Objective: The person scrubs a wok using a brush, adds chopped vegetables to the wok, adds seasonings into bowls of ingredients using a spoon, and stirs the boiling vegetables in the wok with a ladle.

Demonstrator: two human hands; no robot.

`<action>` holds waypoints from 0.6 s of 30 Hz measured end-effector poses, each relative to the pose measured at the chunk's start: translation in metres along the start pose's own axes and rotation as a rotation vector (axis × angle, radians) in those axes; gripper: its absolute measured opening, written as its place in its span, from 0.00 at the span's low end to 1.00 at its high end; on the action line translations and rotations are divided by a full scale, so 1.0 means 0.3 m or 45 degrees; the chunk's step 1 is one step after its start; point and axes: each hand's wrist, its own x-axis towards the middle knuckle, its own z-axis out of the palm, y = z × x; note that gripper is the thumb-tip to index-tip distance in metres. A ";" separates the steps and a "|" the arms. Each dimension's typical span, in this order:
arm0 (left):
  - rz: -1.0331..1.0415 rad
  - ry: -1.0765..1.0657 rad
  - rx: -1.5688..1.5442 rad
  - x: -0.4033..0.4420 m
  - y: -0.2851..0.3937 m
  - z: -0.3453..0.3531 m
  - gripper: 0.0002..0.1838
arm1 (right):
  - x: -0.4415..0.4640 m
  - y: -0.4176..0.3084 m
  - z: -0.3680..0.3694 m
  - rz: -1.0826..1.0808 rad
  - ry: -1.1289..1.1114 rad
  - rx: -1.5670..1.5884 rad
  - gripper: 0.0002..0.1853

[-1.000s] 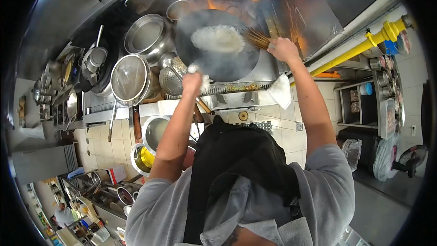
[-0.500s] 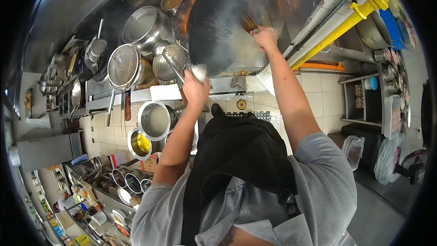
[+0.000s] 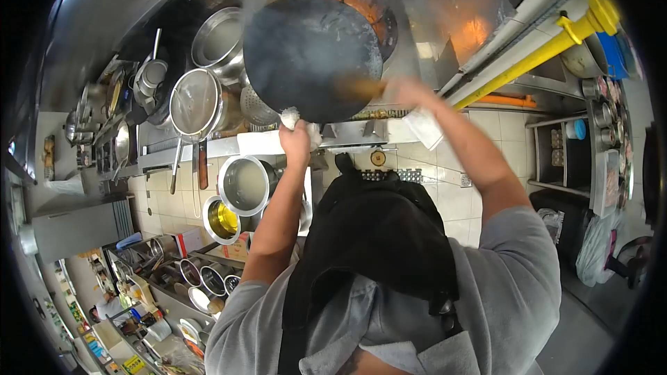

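Got left hand (image 3: 297, 146) clamped on a white cloth (image 3: 290, 118) at the near rim of the wok (image 3: 306, 55), close to flames (image 3: 368, 8); got right hand (image 3: 408, 92) closed round a blurred brush (image 3: 361, 88). Could burn fingers through a slipping cloth; could tip the wok by brushing too hard.

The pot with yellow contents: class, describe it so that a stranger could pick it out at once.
Start at the big black wok, top centre, with the left hand at its near rim. Down and left of that hand is a wide metal pot of cloudy liquid. The target pot sits just below and left, smaller and bright yellow inside.
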 end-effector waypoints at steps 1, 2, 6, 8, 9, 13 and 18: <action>-0.159 -0.054 -0.150 -0.006 0.035 -0.006 0.11 | -0.007 -0.024 -0.167 0.470 0.438 -0.162 0.22; -0.312 -0.108 -0.310 -0.009 0.088 0.020 0.08 | 0.075 -0.068 -0.355 0.664 0.469 -0.448 0.18; -0.492 -0.056 -0.448 0.116 0.050 0.169 0.10 | 0.348 -0.138 -0.697 0.701 1.236 -0.325 0.20; -0.570 -0.080 -0.574 0.210 -0.036 0.262 0.14 | 0.392 -0.234 -0.787 0.542 1.408 -0.334 0.08; -0.626 -0.155 -0.666 0.221 -0.013 0.287 0.17 | 0.418 -0.248 -0.792 0.536 1.386 -0.348 0.08; -0.589 -0.173 -0.620 0.334 -0.163 0.435 0.11 | 0.632 -0.059 -0.693 0.613 1.381 -0.495 0.20; -0.689 -0.338 -0.496 0.382 -0.238 0.433 0.12 | 0.849 0.045 -0.149 0.830 0.391 -0.375 0.20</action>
